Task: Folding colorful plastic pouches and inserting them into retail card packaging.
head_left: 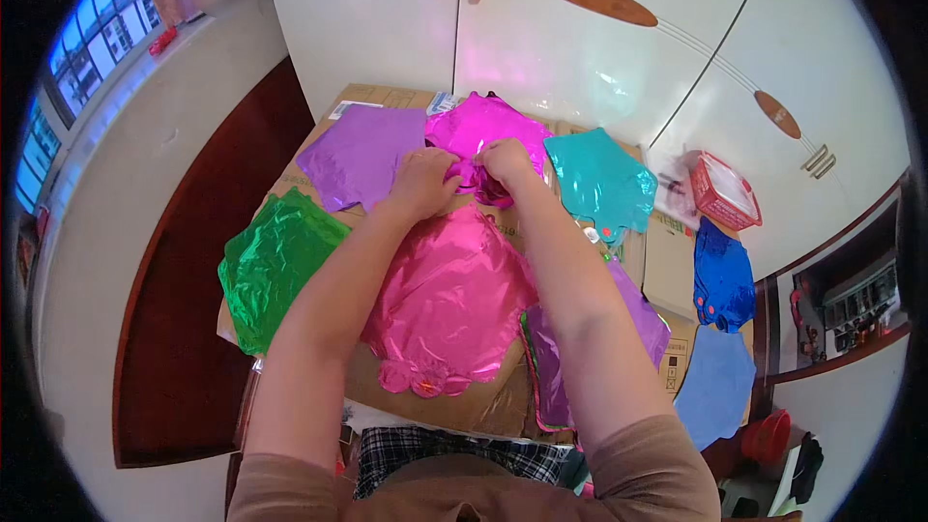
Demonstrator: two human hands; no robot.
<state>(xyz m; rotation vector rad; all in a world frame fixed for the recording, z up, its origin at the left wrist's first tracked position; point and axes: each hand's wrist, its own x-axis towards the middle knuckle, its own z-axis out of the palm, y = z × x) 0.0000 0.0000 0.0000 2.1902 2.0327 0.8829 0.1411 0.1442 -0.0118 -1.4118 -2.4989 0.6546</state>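
A shiny magenta foil piece point(491, 121), like an uninflated foil balloon, lies at the far middle of the cardboard-covered surface. Its near end is bunched up between my hands. My right hand point(510, 162) has its fingers curled closed on that crumpled end. From the left, my left hand point(425, 182) pinches the same foil, its fingertips partly hidden. Just below my hands a pink foil piece point(449, 290) with a scalloped near edge is spread out. A purple foil piece point(362, 150) lies beside my left hand, and a teal one point(604, 179) is to the right.
Flattened cardboard point(387, 97) covers the surface. Green foil point(275, 271) lies at the left, a purple foil stack point(551, 377) under my right forearm, dark blue foil point(723, 275) and light blue foil point(717, 387) at the right. A red basket point(725, 193) stands by the white cabinet point(367, 19).
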